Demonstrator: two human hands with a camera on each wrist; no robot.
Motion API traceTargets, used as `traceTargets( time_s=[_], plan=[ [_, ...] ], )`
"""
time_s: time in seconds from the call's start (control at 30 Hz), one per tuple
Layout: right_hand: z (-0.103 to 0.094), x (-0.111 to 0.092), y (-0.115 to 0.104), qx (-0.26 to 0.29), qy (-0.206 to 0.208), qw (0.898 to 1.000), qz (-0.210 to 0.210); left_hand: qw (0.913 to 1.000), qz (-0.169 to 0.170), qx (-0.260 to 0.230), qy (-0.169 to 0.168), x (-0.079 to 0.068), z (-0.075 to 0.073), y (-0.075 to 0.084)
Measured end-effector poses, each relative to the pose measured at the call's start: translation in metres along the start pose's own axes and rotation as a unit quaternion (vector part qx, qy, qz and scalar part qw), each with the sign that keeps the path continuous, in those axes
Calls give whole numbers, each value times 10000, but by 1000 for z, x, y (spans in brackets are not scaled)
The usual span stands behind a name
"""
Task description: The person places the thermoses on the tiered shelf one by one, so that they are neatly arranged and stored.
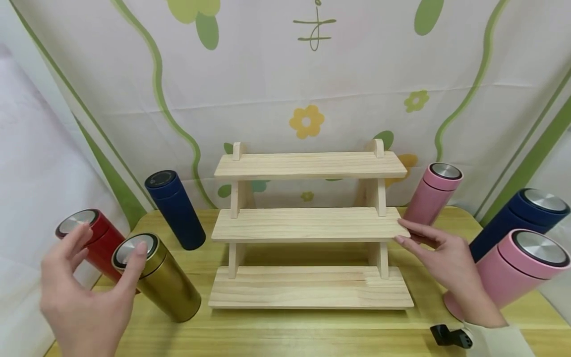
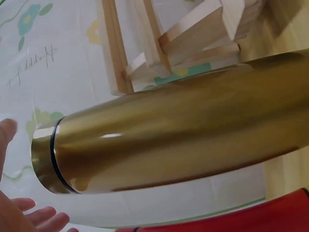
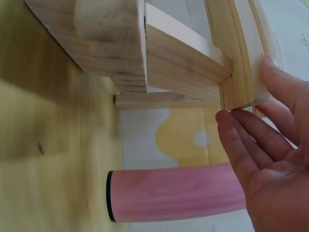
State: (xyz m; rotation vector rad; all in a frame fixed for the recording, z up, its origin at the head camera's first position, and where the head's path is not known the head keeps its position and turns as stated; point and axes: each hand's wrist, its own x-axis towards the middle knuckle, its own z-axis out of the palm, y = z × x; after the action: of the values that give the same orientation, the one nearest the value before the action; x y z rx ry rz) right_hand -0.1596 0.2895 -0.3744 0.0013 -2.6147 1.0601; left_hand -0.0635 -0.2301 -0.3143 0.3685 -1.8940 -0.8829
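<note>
A three-tier wooden display shelf (image 1: 308,223) stands in the middle of the table. My right hand (image 1: 446,255) pinches the right end of its middle board (image 3: 241,63), thumb on one face and fingertips at the end edge. On the left, my left hand (image 1: 86,292) is raised with thumb and fingers spread apart, holding nothing. It overlaps the lids of a gold thermos flask (image 1: 167,285) and a red thermos flask (image 1: 104,248) in the head view. From the left wrist, the gold flask (image 2: 178,130) stands beside the spread fingers (image 2: 46,217).
A dark blue flask (image 1: 178,213) stands behind, left of the shelf. To the right are a pink flask (image 1: 430,193) at the back, another blue flask (image 1: 513,223) and a nearer pink flask (image 1: 513,272). A printed cloth (image 1: 267,74) hangs behind the table (image 1: 267,337).
</note>
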Motion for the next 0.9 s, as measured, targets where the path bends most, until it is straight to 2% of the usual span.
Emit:
traceTargets(
  time_s=[0.2, 0.33, 0.63, 0.77, 0.9],
  plan=[
    [2, 0, 1, 86, 61, 9999, 88, 9974, -407, -76, -589, -4, 1, -15],
    [2, 0, 2, 125, 79, 9998, 131, 9901, -852, -48, -1117, -9, 2, -25],
    [4, -2, 6, 280, 197, 9991, 249, 9616, -1586, 554, -2170, -21, 7, -52],
    [5, -2, 8, 323, 188, 9985, 405, 9495, -1919, 516, -2426, -24, 8, -62],
    [6, -2, 9, 401, 193, 9983, 386, 9400, -2233, 536, -2524, -27, 9, -72]
  ],
)
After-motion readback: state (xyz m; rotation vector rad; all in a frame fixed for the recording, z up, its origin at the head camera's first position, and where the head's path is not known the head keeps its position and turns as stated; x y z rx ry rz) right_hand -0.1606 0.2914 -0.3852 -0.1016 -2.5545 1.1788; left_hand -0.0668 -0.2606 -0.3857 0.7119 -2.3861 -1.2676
